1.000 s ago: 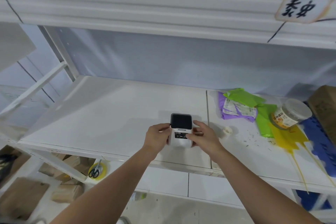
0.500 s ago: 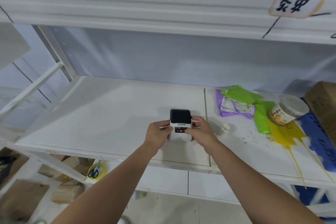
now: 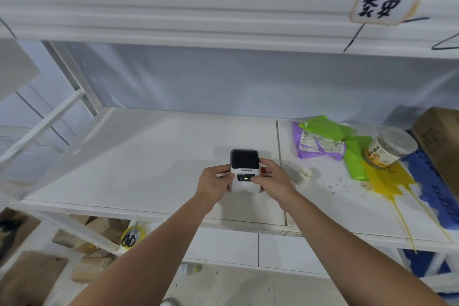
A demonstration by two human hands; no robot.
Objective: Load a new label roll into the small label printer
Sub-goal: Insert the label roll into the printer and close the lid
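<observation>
Low on the left, under the shelf (image 3: 104, 161): a pair of scissors (image 3: 129, 238) lying in a yellow roll of tape, with brown cardboard around. Near the shelf's front edge, about mid-frame: the small label printer (image 3: 244, 171), white with a dark lid, standing on the white surface, a green light glowing on its front panel. Left hand (image 3: 214, 185) clasped against the printer's left side, grip closed on the body. Right hand (image 3: 272, 180) clasped on the right side, thumb laid across the front panel beside the light, grip likewise closed on the printer. Just right of that hand: a small white label roll (image 3: 306, 173) lying on the shelf, apart from the printer. Further right: green and purple bags (image 3: 323, 141), then a tilted clear jar (image 3: 390, 148) resting on a yellow bag, blue plastic and a brown box at the edge.
</observation>
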